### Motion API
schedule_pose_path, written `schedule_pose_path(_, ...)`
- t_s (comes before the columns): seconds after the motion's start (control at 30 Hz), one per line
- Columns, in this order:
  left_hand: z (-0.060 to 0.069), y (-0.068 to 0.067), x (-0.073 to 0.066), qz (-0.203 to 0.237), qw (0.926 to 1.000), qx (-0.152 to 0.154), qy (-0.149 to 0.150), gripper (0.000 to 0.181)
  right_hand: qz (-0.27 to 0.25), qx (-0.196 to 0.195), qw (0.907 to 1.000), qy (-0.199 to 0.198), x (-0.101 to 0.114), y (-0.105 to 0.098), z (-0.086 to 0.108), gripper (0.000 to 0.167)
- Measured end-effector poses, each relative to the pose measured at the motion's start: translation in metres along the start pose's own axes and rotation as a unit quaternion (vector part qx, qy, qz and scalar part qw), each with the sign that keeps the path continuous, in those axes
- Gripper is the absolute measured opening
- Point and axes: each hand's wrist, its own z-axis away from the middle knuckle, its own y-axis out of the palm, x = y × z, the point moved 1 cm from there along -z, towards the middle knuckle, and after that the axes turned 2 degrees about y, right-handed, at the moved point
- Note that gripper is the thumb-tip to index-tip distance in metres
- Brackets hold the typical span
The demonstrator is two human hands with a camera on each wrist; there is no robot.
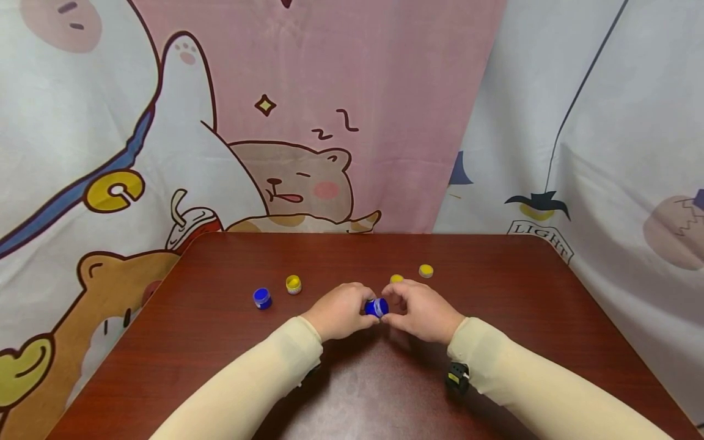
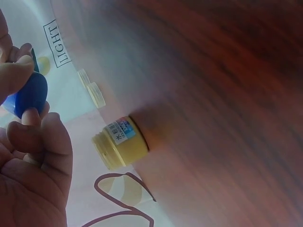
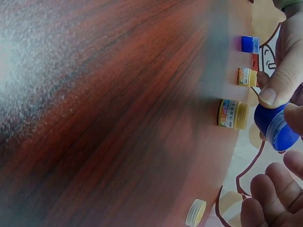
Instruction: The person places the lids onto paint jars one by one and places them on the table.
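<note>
A small blue paint jar [image 1: 376, 307] is held tilted over the table, its ribbed translucent lid toward the right. My left hand [image 1: 342, 310] grips the jar body between thumb and fingers. At the lid end, my right hand [image 1: 426, 311] curls its thumb and index finger around the lid, the thumb touching it in the right wrist view; the other fingers are apart. Beyond the hands stands a yellow paint jar [image 3: 232, 114] without its lid, hidden in the head view. Two yellow lids [image 2: 96, 94] lie past the right hand; the nearer one is partly covered in the head view.
To the left on the brown table [image 1: 220, 360] stand another blue jar [image 1: 262, 298] and an uncovered yellow jar [image 1: 294, 284]. A second yellow lid [image 1: 426, 271] lies toward the back right. A patterned curtain [image 1: 407, 122] hangs behind the table's far edge.
</note>
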Motion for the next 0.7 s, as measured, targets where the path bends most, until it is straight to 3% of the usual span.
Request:
schedule_pose_path(0.2, 0.0, -0.0006, -0.001, -0.001, 1.0, 0.002, -0.001, 0.031, 0.003, -0.001, 0.9999, -0.013, 0.0002, -0.0001, 0.0008, 0.025)
schedule_pose_path(0.7, -0.0007, 0.0009, -0.0002, -0.004, 1.0, 0.002, 0.002, 0.031, 0.009, 0.001, 0.9999, -0.003, -0.0021, -0.0003, 0.0017, 0.026)
